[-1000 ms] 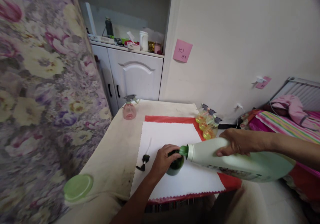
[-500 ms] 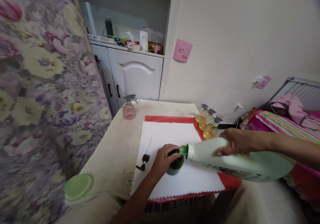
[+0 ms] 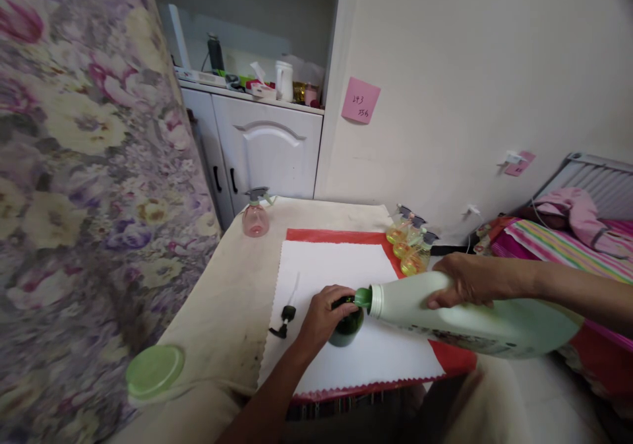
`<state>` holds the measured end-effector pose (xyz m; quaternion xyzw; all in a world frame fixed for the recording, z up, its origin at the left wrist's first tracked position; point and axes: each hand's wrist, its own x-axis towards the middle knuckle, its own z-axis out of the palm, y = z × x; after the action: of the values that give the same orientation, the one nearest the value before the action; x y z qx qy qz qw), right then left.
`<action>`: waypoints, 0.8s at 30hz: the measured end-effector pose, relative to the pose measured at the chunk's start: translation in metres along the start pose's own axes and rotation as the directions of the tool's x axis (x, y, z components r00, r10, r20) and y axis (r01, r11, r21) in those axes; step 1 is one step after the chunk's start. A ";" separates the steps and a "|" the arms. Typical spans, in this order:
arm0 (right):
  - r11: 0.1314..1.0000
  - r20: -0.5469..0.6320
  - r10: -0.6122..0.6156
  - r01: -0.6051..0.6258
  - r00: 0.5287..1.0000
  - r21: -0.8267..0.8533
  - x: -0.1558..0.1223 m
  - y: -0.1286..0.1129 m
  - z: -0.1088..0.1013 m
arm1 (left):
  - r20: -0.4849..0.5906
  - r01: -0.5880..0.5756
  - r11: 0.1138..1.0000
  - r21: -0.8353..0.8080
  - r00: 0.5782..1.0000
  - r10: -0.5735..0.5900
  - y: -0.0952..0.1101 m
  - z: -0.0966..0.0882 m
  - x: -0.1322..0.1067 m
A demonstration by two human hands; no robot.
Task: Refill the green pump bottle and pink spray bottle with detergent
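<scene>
- White-and-green detergent jug (image 3: pixel 459 322) held tipped nearly flat, base to the right, green spout (image 3: pixel 362 297) pressed to the mouth of a small dark green bottle (image 3: pixel 347 327).
- Right hand (image 3: pixel 465 280) closed over the top of the jug near its shoulder, fingers wrapped down the far side; grip looks firm.
- Left hand (image 3: pixel 324 315) curled round the small bottle's neck and upper body, clamping it upright on the white cloth (image 3: pixel 336 279).
- White cloth laid over a red mat (image 3: pixel 341 235) on the beige table (image 3: pixel 232 299).
- Black pump head (image 3: pixel 283 318) with its clear tube lying on the cloth just left of the left hand, apart from the bottle.
- Liquid flow and fill level not visible: bottle too dark, mouth covered by fingers.
- Advice for the pour: keep spout seated squarely on the narrow mouth, raise the jug's base slowly, hold the small bottle vertical, ease back early to avoid overflow onto the cloth.
- Also noted: pink spray bottle (image 3: pixel 256 214) at the table's far left, three yellow spray bottles (image 3: pixel 411 246) by the wall, light green lid (image 3: pixel 154 371) at the near corner.
</scene>
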<state>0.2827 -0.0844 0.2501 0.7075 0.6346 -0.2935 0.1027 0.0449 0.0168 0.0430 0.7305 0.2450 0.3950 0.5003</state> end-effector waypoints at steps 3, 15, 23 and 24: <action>1.000 0.002 -0.011 0.011 1.000 0.005 0.000 0.001 0.000 | 0.001 0.003 1.000 0.004 1.000 -0.003 0.000 0.000 0.000; 1.000 0.007 -0.006 0.006 1.000 0.015 -0.001 -0.001 0.000 | 0.007 -0.010 1.000 0.023 1.000 0.010 0.001 -0.001 0.000; 1.000 0.016 0.008 -0.008 1.000 0.014 -0.002 -0.001 0.000 | 0.014 -0.010 1.000 0.015 1.000 0.010 0.004 -0.001 0.000; 1.000 0.012 0.010 -0.010 1.000 0.011 -0.002 0.000 0.000 | 0.016 -0.008 1.000 0.017 1.000 0.008 0.004 -0.001 0.000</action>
<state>0.2822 -0.0861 0.2514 0.7096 0.6287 -0.3007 0.1039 0.0436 0.0156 0.0466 0.7388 0.2415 0.3890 0.4944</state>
